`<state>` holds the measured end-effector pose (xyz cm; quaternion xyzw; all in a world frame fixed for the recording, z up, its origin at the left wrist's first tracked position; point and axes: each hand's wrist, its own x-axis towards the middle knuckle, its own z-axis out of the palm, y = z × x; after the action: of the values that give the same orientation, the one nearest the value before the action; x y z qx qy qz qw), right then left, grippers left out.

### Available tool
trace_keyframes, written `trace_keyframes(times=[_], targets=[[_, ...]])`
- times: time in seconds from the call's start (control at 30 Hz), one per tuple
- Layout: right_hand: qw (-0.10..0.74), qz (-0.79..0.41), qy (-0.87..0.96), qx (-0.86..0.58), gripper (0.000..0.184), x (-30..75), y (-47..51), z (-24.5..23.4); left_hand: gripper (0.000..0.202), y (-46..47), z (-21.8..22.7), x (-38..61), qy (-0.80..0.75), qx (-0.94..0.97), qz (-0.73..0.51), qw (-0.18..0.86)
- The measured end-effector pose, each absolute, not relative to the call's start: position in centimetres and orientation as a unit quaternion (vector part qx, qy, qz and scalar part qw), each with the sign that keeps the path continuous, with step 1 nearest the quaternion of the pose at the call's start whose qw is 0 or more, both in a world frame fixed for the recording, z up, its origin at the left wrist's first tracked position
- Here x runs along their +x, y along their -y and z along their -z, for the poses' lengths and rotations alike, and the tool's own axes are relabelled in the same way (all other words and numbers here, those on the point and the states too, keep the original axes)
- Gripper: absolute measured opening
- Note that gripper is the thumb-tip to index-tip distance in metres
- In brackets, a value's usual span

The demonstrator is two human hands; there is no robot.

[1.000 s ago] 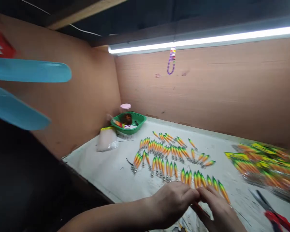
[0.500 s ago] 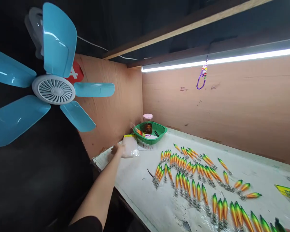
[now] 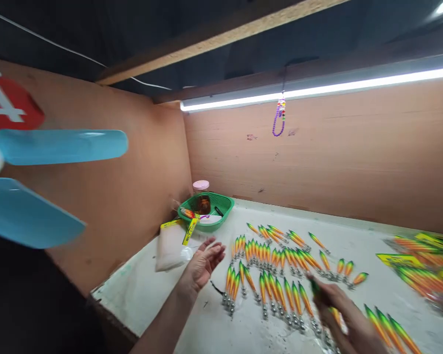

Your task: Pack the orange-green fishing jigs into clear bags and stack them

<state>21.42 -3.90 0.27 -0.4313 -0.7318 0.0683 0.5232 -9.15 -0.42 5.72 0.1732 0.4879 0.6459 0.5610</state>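
Several orange, yellow and green fishing lures (image 3: 276, 265) lie in rows on the white bench (image 3: 151, 290). My left hand (image 3: 201, 263) hovers left of the rows with its fingers loosely curled, pinching a thin clear bag with a yellow header (image 3: 189, 232) that stands tilted above the stack of bags (image 3: 169, 244). Smeared by motion at the lower right, my right hand (image 3: 345, 319) is closed round one lure (image 3: 319, 295), whose green end pokes out above the fingers.
A green basket (image 3: 221, 204) with a pink-lidded jar (image 3: 201, 187) sits in the back corner. Packed lures (image 3: 424, 265) are piled at the right. A blue fan (image 3: 40, 187) hangs at the left, a purple bead string (image 3: 279, 118) on the back wall.
My left hand has drawn back from the bag stack toward the lures with one bag. My right hand has come into view over the front row. The camera swung right.
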Motion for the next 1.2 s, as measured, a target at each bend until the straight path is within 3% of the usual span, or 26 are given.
trace_keyframes(times=[0.13,0.23,0.57,0.97,1.1,1.2], targets=[[0.488,-0.074,0.786,-0.372,0.029,18.3,3.2,-3.3,0.029,0.0,-5.0,-2.0,-0.417,0.176,-0.599,0.661],[0.479,-0.057,0.790,-0.378,0.021,18.1,1.9,-3.6,0.009,-0.3,-4.3,0.3,-0.389,0.161,-0.578,0.699],[0.443,0.029,0.797,-0.409,0.014,19.0,1.5,-2.0,0.004,-0.4,-1.2,0.7,-0.393,0.098,-0.589,0.699],[0.406,-0.039,0.793,-0.453,0.008,17.7,2.3,-1.9,0.055,2.0,-0.9,2.0,-0.347,0.141,-0.472,0.798],[0.424,-0.001,0.785,-0.451,0.010,16.7,2.8,-2.2,0.032,2.0,-0.6,2.0,-0.337,0.127,-0.470,0.806],[0.391,-0.002,0.795,-0.463,0.011,17.4,3.4,-3.5,0.016,1.7,-0.7,1.9,-0.350,0.103,-0.481,0.797]])
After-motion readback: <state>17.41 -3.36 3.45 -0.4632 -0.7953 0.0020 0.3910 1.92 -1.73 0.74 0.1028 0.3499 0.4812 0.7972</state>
